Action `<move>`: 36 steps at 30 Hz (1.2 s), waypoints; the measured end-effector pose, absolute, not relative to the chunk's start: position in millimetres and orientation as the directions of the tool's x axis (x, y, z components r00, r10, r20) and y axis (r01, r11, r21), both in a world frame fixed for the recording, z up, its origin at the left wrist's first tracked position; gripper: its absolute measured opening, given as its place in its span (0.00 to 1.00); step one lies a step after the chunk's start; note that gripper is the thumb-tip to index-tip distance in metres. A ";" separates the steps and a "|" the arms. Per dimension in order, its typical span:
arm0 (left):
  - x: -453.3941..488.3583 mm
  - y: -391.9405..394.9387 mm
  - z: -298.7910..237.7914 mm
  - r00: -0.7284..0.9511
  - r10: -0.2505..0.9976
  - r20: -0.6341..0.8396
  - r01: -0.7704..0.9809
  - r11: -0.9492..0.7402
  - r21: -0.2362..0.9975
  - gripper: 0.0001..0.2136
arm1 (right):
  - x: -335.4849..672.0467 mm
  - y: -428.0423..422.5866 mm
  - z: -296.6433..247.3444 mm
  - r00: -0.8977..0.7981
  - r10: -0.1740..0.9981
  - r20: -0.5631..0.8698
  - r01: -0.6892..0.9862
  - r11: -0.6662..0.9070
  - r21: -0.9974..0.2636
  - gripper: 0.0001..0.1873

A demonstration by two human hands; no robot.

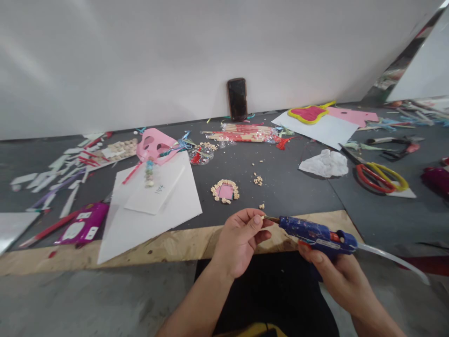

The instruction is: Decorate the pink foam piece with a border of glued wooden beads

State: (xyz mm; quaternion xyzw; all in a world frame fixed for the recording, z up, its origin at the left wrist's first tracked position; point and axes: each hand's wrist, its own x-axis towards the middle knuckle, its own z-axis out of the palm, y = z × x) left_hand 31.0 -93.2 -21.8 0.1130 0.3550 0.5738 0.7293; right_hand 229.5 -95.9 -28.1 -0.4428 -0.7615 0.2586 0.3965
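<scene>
My right hand (336,274) is wrapped round the handle of a blue hot glue gun (312,233), whose nozzle points left. A clear glue stick (393,260) trails from its back end. In my left hand (243,238), thumb and forefinger pinch a small pale wooden piece (263,217) right at the nozzle tip; whether the two touch I cannot tell. Just beyond lies a pink square (225,191) ringed by a border of small wooden pieces (214,188). A loose pile of the same pieces (258,179) sits to its right.
Scissors (375,178) with red and yellow handles lie at right, near crumpled white tissue (324,164). Packaged chopsticks (245,133) and a phone (237,99) are at the back. Left are a pink mask (154,145), white sheets (115,224) and a purple packet (84,223).
</scene>
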 end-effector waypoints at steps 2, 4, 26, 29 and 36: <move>31.2 -92.9 -21.2 0.090 0.916 -0.390 -0.759 0.317 0.569 0.13 | 229.6 -96.7 -27.7 -0.293 0.882 0.369 0.460 0.468 -0.755 0.11; 31.6 -92.5 -20.9 0.091 0.916 -0.392 -0.760 0.318 0.567 0.13 | 229.7 -97.2 -27.3 -0.295 0.882 0.367 0.454 0.468 -0.758 0.10; 33.8 -92.3 -19.5 0.074 0.912 -0.403 -0.744 0.319 0.586 0.13 | 237.2 -105.0 -46.5 -0.276 0.925 0.263 0.335 0.349 -0.875 0.11; 34.0 -92.5 -19.2 0.077 0.913 -0.402 -0.737 0.323 0.594 0.13 | 238.3 -106.0 -47.3 -0.286 0.920 0.267 0.326 0.356 -0.876 0.10; 34.0 -93.0 -18.5 0.078 0.911 -0.405 -0.748 0.322 0.580 0.13 | 236.4 -105.0 -41.6 -0.295 0.922 0.253 0.343 0.349 -0.872 0.12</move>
